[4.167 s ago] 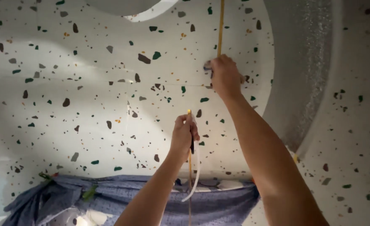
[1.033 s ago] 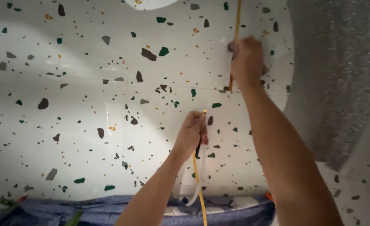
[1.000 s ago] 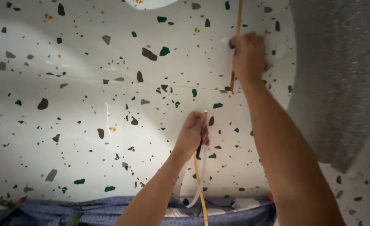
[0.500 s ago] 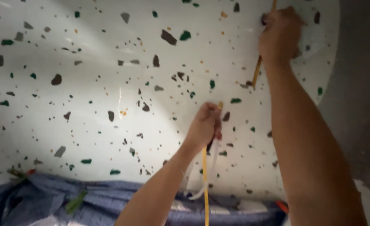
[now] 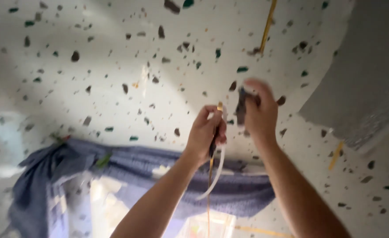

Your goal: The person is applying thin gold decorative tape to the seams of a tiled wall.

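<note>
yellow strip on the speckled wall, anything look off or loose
Yes. The yellow strip lies flat only at the top; its lower length hangs loose from the left hand with a white backing strip curling away. The frame is blurred.

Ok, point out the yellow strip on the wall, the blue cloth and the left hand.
yellow strip (image 5: 267,27), head view, its middle.
blue cloth (image 5: 137,165), head view, a fold.
left hand (image 5: 205,132), head view, its back.

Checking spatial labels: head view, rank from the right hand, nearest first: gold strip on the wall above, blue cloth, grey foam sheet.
From the right hand:
1. Gold strip on the wall, straight above.
2. Grey foam sheet, to the right.
3. Blue cloth, below and left.
The first two are near each other in distance, so that order is loose.
</note>
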